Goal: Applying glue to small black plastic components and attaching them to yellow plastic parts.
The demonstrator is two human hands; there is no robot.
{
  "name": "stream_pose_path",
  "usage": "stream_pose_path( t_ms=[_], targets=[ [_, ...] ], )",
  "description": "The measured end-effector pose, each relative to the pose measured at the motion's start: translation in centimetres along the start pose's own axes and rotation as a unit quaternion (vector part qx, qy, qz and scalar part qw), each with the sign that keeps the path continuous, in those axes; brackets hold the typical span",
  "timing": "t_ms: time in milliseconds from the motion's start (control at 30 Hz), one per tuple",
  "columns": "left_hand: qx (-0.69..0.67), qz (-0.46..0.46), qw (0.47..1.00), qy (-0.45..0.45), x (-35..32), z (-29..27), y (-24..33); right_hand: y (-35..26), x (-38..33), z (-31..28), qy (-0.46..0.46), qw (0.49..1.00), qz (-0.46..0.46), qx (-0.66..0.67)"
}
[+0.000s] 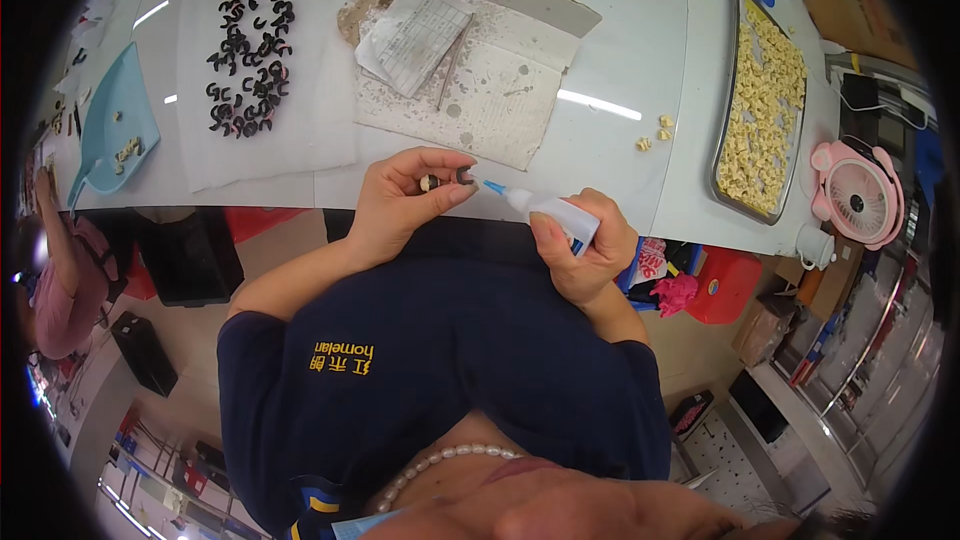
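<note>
Left hand (405,195) raised at the worktop (620,60) edge, fingers pinched together on a small dark curved piece (465,175) (a pale bit beside it). Right hand (590,245) just right of that piece, clamped around a white glue bottle (550,210), blue nozzle nearly touching it. I note the metal tray (722,140) well right.

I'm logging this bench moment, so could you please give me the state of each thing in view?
left hand: pinching a small dark curved piece
right hand: gripping the glue bottle
glue bottle: uncapped, blue tip aimed at the piece
metal tray: full of cream-coloured pieces
dark curved pieces: loose on white sheet
pink fan: cannot tell if running
</note>
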State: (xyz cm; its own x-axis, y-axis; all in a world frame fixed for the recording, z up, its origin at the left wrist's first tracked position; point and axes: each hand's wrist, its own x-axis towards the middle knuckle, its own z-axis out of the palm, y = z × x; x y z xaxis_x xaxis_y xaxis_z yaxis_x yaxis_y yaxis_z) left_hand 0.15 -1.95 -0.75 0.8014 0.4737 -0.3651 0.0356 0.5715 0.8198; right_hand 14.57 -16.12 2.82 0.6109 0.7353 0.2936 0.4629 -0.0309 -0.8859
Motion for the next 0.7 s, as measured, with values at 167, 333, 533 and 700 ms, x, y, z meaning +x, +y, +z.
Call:
stream_pose_path(
  t_ms=[167, 333, 533, 700],
  targets=[
    [-0.010, -0.004, 1.000, -0.007, -0.11, -0.23, 0.13, -0.26, 0.24, 0.43, -0.016, 1.000, -0.006, -0.005],
    [-0.012, -0.002, 1.000, -0.014, -0.17, -0.33, 0.07, -0.47, 0.41, 0.60, -0.018, 1.000, -0.016, -0.009],
    [-0.002, 0.000, 1.000, -0.016, -0.24, -0.10, 0.12, -0.22, 0.17, 0.34, -0.007, 1.000, -0.009, -0.019],
    [0.008, 0.000, 1.000, -0.017, -0.22, 0.13, 0.02, -0.15, 0.05, 0.02, 0.004, 1.000, -0.002, -0.015]
  ],
)
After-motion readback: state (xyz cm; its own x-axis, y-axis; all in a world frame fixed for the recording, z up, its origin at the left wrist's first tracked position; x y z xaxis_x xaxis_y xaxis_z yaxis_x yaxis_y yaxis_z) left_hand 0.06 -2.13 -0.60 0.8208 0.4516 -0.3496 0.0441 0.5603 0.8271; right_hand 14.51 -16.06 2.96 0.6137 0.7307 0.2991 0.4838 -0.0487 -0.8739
